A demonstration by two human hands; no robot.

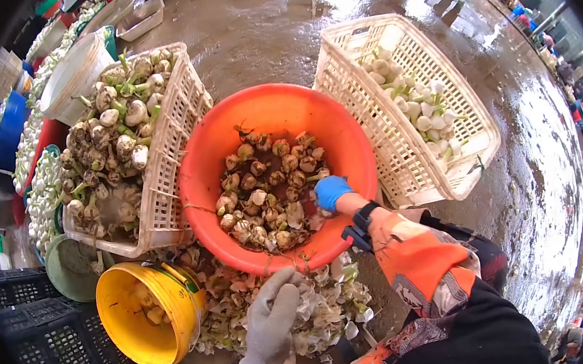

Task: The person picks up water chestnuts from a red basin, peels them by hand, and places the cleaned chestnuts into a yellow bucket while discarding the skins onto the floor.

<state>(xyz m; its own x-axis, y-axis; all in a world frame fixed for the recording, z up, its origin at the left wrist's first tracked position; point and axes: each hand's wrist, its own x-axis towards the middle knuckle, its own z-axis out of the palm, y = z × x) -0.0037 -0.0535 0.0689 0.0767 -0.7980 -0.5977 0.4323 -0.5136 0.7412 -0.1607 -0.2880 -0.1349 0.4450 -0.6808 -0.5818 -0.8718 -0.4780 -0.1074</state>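
Note:
An orange tub (197, 184) with many dirty garlic bulbs (265, 198) stands in front of me. My right hand (332, 193), in a blue glove, reaches inside it at the right, its fingers curled down by the bulbs; whatever they hold is hidden. My left hand (272, 328), gloved in grey, is near the tub's front edge above a heap of peeled skins (338, 297). Its fingers are bent together, and I cannot make out anything in them.
Left of the tub is a crate (164, 173) of dirty bulbs, at the right a crate (386, 145) with cleaned garlic. A yellow bucket (109, 326) and black crates (68, 344) stand front left. People are at the far right on wet floor.

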